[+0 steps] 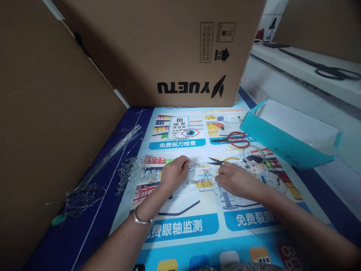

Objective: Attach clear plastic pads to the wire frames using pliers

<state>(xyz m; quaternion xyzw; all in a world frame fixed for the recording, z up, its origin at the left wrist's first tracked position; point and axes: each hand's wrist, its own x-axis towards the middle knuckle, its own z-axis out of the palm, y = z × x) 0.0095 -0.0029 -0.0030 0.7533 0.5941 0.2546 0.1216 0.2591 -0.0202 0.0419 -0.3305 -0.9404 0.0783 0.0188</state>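
My left hand [175, 172] is closed in a pinch at the left end of a loop of clear beads on thin wire [194, 181], which lies over the printed sheet. To its right, my right hand [236, 180] has its fingers curled together around thin wire [213, 180] at the other side of the loop; the exact grip is too small to make out. Just behind the right hand lie pointed pliers [216, 161] with a yellow handle. Left of my left hand, many loose clear beads [138, 175] are spread out.
Red-handled scissors [238, 139] and a coil of clear line [255, 154] lie beyond the right hand. A turquoise box [282, 139] stands at right. A bundle of wires [113, 152] lies at left. Cardboard panels [141, 56] wall the back and left. Large scissors [324, 67] rest on a ledge.
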